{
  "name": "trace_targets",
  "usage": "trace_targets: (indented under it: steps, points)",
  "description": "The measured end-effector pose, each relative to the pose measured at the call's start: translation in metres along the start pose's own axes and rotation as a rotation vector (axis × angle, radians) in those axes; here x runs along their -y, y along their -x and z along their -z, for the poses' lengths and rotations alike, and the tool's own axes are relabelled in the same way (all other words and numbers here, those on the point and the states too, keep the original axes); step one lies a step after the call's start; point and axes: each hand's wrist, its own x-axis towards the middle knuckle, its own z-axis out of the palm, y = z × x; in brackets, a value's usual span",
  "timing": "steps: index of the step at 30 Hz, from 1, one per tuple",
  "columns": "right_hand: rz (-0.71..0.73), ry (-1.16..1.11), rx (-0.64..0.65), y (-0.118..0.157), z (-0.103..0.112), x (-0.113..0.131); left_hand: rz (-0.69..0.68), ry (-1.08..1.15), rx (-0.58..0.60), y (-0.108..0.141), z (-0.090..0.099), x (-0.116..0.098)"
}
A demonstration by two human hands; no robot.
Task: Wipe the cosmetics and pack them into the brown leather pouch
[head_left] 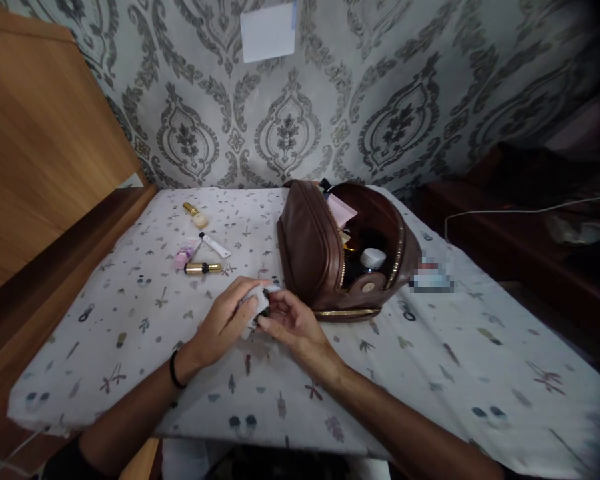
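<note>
My left hand (227, 317), with a black band at its wrist, is closed on a crumpled white tissue or cloth (251, 312). A small dark object (266, 303) sits against it, mostly covered by fingers, so I cannot tell its kind. From the other side, the curled fingers and thumb of my right hand (303, 330) close on this dark object. Just beyond my right hand stands a brown leather toiletry bag (307, 247), unzipped. Inside it show a white-lidded jar (373, 259) and a pink packet (341, 210).
On the patterned tablecloth (180, 373), at the left, lie a gold-and-black tube (203, 268), a white squeeze tube (215, 245), a purple bottle (184, 256), a gold tube (190, 209) and a cream-coloured round item (200, 221). A blurred-out item (433, 277) lies right of the bag.
</note>
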Motion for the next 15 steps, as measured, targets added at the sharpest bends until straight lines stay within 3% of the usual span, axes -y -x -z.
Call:
trace_targets:
  steps: [7,12,15]
  points:
    - [-0.055,0.072,0.059,0.0031,-0.0041,-0.0044,0.211,0.058,-0.134,0.0014,-0.0019,-0.0066]
    - [0.007,0.189,0.037,0.0038,-0.0042,-0.0024,0.228,0.085,-0.219,0.0013,-0.0043,0.0002]
    - [0.044,0.176,0.005,0.0026,-0.004,0.0001,0.2,0.132,-0.197,0.0006,-0.0002,0.0013]
